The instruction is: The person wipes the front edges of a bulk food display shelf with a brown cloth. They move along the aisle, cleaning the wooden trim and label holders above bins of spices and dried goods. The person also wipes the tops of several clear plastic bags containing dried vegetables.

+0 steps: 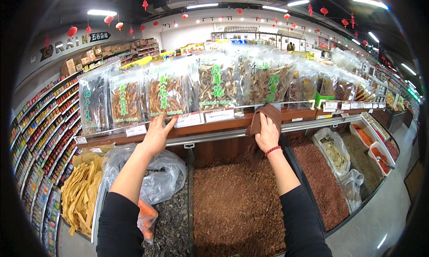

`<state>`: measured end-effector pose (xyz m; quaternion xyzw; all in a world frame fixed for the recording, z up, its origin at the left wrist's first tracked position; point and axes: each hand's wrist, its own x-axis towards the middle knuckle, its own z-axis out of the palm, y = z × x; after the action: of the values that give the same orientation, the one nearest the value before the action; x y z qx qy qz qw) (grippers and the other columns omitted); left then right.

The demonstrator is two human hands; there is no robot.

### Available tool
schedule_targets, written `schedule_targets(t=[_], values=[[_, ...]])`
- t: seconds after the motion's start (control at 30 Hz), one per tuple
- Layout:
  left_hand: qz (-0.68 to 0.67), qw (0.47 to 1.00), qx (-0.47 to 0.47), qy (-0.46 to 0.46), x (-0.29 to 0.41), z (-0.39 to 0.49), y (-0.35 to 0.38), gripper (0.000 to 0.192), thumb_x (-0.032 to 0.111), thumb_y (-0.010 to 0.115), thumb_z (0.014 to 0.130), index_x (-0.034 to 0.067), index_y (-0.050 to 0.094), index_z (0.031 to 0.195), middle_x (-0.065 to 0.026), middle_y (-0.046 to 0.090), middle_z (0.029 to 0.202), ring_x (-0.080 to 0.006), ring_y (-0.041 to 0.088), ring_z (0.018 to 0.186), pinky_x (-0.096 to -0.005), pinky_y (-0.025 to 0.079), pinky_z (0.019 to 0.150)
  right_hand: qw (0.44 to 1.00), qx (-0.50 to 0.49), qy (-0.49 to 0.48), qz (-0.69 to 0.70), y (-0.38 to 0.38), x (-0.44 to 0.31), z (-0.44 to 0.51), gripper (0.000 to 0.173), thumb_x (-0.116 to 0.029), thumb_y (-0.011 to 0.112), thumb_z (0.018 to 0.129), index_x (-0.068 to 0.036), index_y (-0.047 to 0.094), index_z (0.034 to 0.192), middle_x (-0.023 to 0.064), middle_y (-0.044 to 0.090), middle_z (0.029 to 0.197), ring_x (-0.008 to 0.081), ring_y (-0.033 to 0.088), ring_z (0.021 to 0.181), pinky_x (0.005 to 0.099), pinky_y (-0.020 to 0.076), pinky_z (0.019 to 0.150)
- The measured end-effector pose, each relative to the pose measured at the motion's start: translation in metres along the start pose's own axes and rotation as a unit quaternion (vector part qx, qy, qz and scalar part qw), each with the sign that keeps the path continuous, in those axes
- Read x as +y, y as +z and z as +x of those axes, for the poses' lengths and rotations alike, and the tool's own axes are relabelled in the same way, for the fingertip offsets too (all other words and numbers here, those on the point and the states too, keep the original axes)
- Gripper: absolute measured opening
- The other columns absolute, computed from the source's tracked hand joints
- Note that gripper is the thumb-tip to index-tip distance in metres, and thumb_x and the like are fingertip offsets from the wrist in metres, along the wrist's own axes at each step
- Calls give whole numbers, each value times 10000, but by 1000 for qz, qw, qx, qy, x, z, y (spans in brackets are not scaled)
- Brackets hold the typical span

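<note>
My left hand [157,134] rests with fingers apart on the edge of a wooden shelf [179,132], beside white price tags [189,119] and below a clear bag of dried lily flowers [164,92]. Under my right hand [267,133] is a brown cloth [275,116], pressed against the shelf front, its lower end hanging down. A red bead bracelet circles my right wrist. Behind the cloth stands a bag of dried mushrooms [269,79], and another mushroom bag [218,82] stands to its left.
Below the shelf lie a bin of brown dried flakes [231,196], a bin of dark dried goods [171,220] with a crumpled plastic bag [167,180], and yellow dried sheets [82,196]. Reddish peppercorn-like spice [318,180] and white tubs of red powder [380,156] are at right.
</note>
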<state>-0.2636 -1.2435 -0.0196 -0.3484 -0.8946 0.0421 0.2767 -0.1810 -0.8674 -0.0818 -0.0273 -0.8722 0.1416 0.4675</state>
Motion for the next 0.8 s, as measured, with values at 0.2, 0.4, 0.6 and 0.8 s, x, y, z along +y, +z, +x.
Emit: schedule_targets(t=[0.2,0.4,0.6,0.8], values=[[34,999,10,-8,2,-2,5,783,-80,515,699,146,320,1423,-289,341,1322,-439,359,1233,-473,300,1047,997,-28,-5,72,4,14,-35,571,-3,530,704,-37,460,1269,202,506,1212,383,510,1062,425,421,936],[-59,998,-3,-26,1,-2,-6,765,-72,496,736,152,280,1435,-262,329,1374,-430,366,1254,-452,365,1012,519,140,400,742,4,10,-31,388,-326,455,961,-25,484,1204,103,497,1216,259,506,1088,403,453,926],[-176,981,41,-70,-17,-27,-26,603,-85,426,802,70,356,1381,-229,429,1330,-391,451,1190,-413,407,974,373,87,442,811,31,-35,-3,532,-532,467,904,-33,520,1080,138,541,1135,295,530,990,469,475,842],[-136,980,74,-124,-63,-85,-37,594,-91,422,793,64,378,1365,-215,419,1343,-386,437,1205,-401,396,985,352,86,459,811,67,-87,-10,440,-444,431,942,-34,517,1074,135,522,1171,298,516,1016,476,457,895]])
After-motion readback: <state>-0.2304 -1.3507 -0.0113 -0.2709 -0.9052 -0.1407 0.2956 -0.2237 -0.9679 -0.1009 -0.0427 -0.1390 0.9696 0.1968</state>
